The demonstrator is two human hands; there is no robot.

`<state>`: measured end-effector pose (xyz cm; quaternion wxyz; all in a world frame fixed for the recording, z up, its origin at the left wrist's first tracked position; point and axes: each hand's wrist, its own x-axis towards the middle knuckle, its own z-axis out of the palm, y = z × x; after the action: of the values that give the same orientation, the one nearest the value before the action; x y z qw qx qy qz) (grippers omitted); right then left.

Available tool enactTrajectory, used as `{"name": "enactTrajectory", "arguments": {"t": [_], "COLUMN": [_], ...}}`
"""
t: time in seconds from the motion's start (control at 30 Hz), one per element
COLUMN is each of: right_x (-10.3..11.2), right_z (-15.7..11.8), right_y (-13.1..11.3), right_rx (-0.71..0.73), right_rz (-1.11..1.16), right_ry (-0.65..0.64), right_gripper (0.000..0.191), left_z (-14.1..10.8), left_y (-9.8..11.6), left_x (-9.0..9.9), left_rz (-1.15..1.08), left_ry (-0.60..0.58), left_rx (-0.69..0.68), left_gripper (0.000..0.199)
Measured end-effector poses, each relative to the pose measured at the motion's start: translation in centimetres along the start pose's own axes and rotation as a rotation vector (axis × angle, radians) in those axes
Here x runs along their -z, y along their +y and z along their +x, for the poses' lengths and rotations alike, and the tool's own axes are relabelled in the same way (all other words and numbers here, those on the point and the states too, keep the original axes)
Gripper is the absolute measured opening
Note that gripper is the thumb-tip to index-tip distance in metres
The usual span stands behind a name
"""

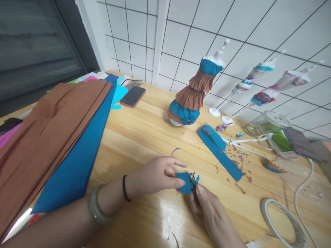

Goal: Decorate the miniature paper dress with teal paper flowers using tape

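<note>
Between the thumb and fingers of my left hand (162, 175) is a small blue paper piece (184, 182) with a scalloped edge. My right hand (210, 210) is closed around dark scissors (192, 184), mostly hidden by the fingers. Their blades meet the right edge of the paper, where thin cut strips stick up. Behind the hands stands a miniature dress form (196, 89) dressed in blue and brown pleated paper. To the right of the hands lies a folded blue paper strip (219, 151).
Brown sheets (57, 127) and blue sheets (77, 168) cover the table's left side. A phone (132, 96) lies near the wall. Two more small dress forms (252, 81), a glass jar (269, 122), paper scraps (240, 156), a tape roll (283, 222) and a white cable (301, 186) occupy the right.
</note>
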<state>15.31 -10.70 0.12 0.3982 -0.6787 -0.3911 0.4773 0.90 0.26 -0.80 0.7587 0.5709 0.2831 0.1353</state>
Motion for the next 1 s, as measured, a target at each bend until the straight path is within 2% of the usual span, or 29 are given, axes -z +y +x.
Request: {"name": "enactTrajectory", "arguments": {"t": [0.23,0.47,0.67,0.87,1.0], "right_x": [-0.2,0.1,0.3,0.1,0.1], "right_z": [-0.1,-0.1,-0.2,-0.2,-0.1], "right_y": [0.4,0.8,1.3,1.8,1.1], "right_rx": [-0.082,0.030,0.003,-0.001,0.072], "right_rz": [0.103,-0.048,-0.071,-0.041,-0.126], "right_ry": [0.042,0.084,0.083,0.160,0.148], "right_gripper": [0.044,0.045,0.044,0.047,0.047], "left_z": [-0.1,-0.3,-0.2,-0.2,-0.1], "left_y": [0.1,0.7,0.7,0.4,0.4], "left_x": [0.2,0.5,0.5,0.6,0.6], "left_rz": [0.027,0.049,0.042,0.035,0.040], "left_ry": [0.013,0.019,0.031,0.036,0.037], "left_rx": [-0.001,-0.026,-0.017,-0.023,-0.023], "left_gripper": [0.045,0.045,0.045,0.046,0.046]}}
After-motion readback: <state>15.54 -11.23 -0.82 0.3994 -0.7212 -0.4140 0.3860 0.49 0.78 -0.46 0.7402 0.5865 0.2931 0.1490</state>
